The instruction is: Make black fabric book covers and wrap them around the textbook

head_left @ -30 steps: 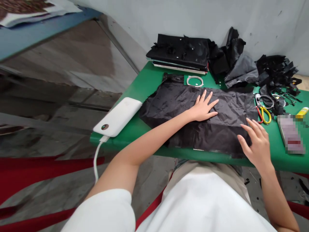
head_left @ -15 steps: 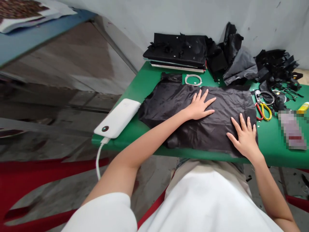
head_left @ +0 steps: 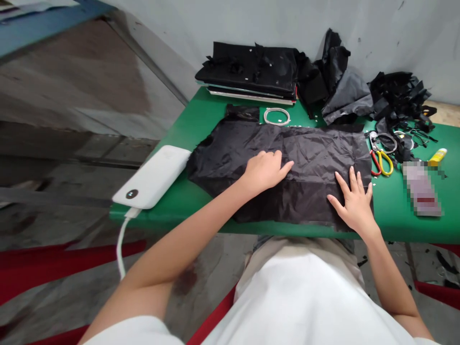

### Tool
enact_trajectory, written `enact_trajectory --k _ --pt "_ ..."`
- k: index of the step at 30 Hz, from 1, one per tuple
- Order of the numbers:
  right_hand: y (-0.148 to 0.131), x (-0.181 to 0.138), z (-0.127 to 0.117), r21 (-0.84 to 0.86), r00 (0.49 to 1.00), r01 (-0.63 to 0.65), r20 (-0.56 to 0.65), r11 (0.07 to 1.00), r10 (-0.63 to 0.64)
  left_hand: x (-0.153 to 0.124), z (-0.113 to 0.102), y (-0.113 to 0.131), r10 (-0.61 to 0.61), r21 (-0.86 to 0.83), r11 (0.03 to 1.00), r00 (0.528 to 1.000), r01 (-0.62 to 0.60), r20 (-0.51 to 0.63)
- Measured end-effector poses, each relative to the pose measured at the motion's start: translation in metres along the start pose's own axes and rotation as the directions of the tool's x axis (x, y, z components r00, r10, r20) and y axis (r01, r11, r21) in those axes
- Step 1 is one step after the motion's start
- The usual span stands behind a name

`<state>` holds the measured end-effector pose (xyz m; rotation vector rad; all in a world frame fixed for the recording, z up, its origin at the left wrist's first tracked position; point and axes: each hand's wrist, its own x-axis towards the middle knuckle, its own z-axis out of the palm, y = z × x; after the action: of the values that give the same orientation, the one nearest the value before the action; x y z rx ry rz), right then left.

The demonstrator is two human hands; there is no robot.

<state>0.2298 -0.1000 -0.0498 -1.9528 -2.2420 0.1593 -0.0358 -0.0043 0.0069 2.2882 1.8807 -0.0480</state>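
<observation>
Black cloth (head_left: 233,143) runs nine-to-three; the left hand (head_left: 264,170) rests curled mid-length (whether pinching, I can't tell), the right hand (head_left: 354,203) splayed, gripping nothing, toward four o'clock.

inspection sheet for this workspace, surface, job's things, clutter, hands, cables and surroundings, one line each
Surface: green table, small pale bits scattered on it
Job's things: black fabric, spread out and wrinkled
Clutter: dark scraps heaped at back right; scissors right of the fabric; white power bank at left
Hands: left hand on fabric, fingers curled, grip unclear; right hand spread on fabric
Cables: white cable from the power bank, hanging over the edge
Surroundings: pale wall behind
</observation>
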Motion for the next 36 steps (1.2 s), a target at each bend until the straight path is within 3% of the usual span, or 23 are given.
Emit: enact_trajectory --k 5,10,13,16,18,21,25,29,32,36 --pt "-0.005 -0.001 -0.002 0.055 0.999 0.005 -0.053 0.998 -0.002 0.008 -0.001 0.007 -0.054 -0.047 0.997 0.995 0.058 0.08" --pt "-0.003 -0.001 0.0 0.07 0.998 0.022 -0.063 0.997 -0.017 0.026 -0.009 -0.006 0.006 -0.362 0.928 0.972 0.083 0.236" --pt "-0.002 -0.001 0.0 0.068 0.998 0.03 -0.065 0.997 -0.025 0.029 -0.007 -0.011 -0.01 -0.562 0.809 0.959 0.174 0.284" --pt "-0.001 -0.002 -0.002 0.076 0.998 0.033 -0.063 0.997 -0.028 0.029 0.002 -0.009 -0.02 -0.764 0.597 0.957 0.245 0.291" --pt "0.0 -0.003 -0.004 0.083 0.998 0.037 -0.057 0.996 -0.032 0.029 0.007 -0.005 0.002 -0.853 0.468 0.965 0.23 0.261" --pt "0.002 -0.004 -0.006 0.082 0.998 0.043 -0.051 0.996 -0.039 0.027 0.007 0.001 0.109 -0.904 0.406 0.975 0.135 0.195" --pt "0.003 -0.005 -0.008 0.082 0.997 0.059 -0.05 0.995 -0.055 0.02 -0.003 0.009 0.289 -0.885 0.443 0.913 0.141 0.289" --pt "0.005 -0.006 -0.009 0.106 0.996 0.072 -0.067 0.992 -0.066 0.011 -0.008 0.018 0.345 -0.837 0.447 0.802 0.316 0.487" --pt "0.006 -0.007 -0.009 0.172 0.993 0.08 -0.104 0.982 -0.062 0.006 -0.009 0.025 0.378 -0.818 0.319 0.728 0.478 0.573" --pt "0.01 -0.009 -0.008 0.336 0.984 0.078 -0.176 0.939 -0.019 0.001 -0.015 0.037 0.307 -0.759 0.028 0.718 0.65 0.625"
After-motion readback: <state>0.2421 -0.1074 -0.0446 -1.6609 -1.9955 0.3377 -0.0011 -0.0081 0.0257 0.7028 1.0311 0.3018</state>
